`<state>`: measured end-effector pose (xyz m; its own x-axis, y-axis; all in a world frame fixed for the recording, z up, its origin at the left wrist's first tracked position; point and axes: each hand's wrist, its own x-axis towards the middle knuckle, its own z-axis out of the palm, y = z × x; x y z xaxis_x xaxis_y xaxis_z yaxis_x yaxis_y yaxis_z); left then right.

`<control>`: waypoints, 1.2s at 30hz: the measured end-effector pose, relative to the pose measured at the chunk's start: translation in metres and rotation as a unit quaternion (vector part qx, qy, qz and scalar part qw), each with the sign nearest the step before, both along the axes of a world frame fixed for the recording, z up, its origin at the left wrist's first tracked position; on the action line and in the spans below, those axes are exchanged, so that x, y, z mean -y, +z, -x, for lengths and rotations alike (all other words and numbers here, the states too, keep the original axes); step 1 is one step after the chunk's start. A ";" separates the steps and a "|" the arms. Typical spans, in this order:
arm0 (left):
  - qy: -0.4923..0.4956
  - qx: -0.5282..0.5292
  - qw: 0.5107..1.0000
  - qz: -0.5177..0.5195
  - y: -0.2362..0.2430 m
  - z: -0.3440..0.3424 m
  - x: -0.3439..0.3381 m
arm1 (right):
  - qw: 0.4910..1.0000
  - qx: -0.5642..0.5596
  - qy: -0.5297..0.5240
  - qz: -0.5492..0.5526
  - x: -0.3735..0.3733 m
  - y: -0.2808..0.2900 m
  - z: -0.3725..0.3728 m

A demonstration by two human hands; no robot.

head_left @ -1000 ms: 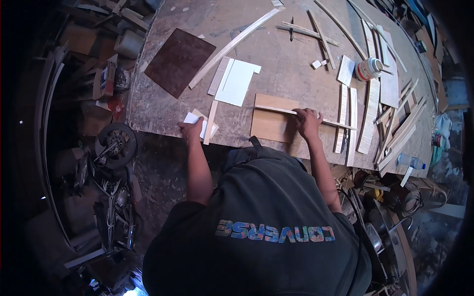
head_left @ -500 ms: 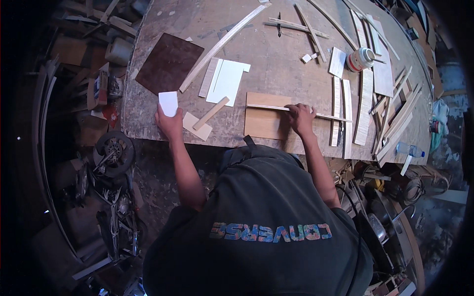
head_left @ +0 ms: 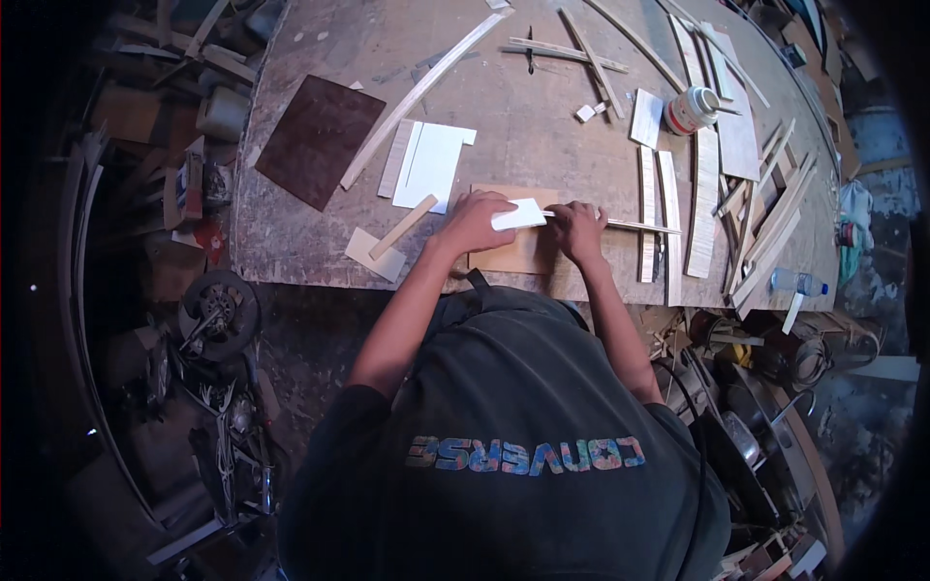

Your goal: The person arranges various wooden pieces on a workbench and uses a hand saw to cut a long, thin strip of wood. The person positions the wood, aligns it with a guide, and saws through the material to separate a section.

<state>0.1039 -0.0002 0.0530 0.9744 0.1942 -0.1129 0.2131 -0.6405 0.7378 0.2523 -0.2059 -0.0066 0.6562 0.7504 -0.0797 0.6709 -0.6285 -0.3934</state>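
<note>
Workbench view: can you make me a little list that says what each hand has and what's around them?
Left hand: holds a small white piece
Right hand: grips a thin strip
Under the hands: tan board
Left of the hands: dark brown panel, flat on the workbench
Right of the hands: white-and-red container, plastic bottle

Dark shirt (head_left: pixel 523 523): one row of block lettering (head_left: pixel 523 455), patchwork blue, pink and orange, upside down from where I stand; the only print clear enough to read. White can (head_left: pixel 692 110) on the bench (head_left: pixel 523 126): red-marked label, print too small for me. Clear bottle (head_left: pixel 796 283), bench edge: bluish label, unreadable.
</note>
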 end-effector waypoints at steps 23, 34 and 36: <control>-0.101 0.032 0.986 -0.133 -0.015 0.001 0.004 | 1.000 0.023 0.001 -0.002 0.000 -0.003 -0.001; -0.101 0.035 0.978 -0.181 -0.019 0.004 0.008 | 1.000 0.007 -0.004 0.008 -0.002 0.001 -0.001; -0.095 0.031 0.977 -0.186 -0.020 0.003 0.008 | 1.000 0.001 0.001 0.023 -0.004 0.005 -0.001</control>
